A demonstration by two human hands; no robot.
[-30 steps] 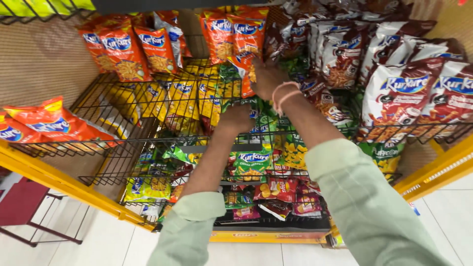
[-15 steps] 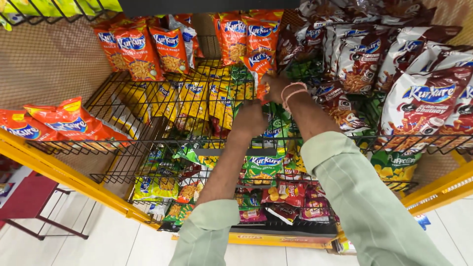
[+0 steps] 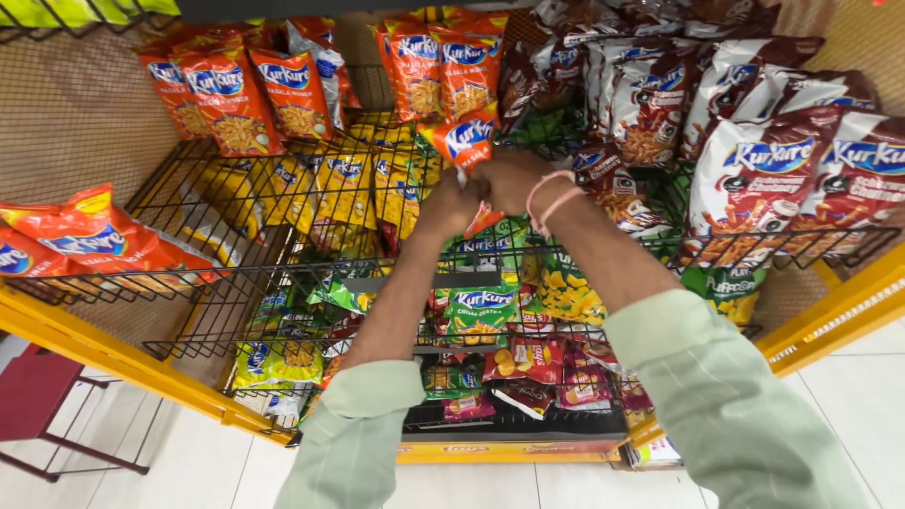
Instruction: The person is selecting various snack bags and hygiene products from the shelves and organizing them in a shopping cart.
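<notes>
Together both hands, left hand [image 3: 451, 203] and right hand [image 3: 509, 179], grip orange snack packet [image 3: 464, 141] above wire rack [image 3: 236, 273].

Left hand [image 3: 451, 203] and right hand [image 3: 509, 179]: both closed together on one orange snack packet [image 3: 467, 141], held upright over the black wire rack [image 3: 217, 283]. Right wrist wore pink bands [image 3: 551, 198]; both arms were in pale green sleeves [image 3: 716, 396]. Orange packets [image 3: 245, 99] hung above and left of the hands, brown-and-white packets [image 3: 764, 179] to their right, yellow packets [image 3: 349, 184] just left, green packets [image 3: 476, 316] below.
</notes>
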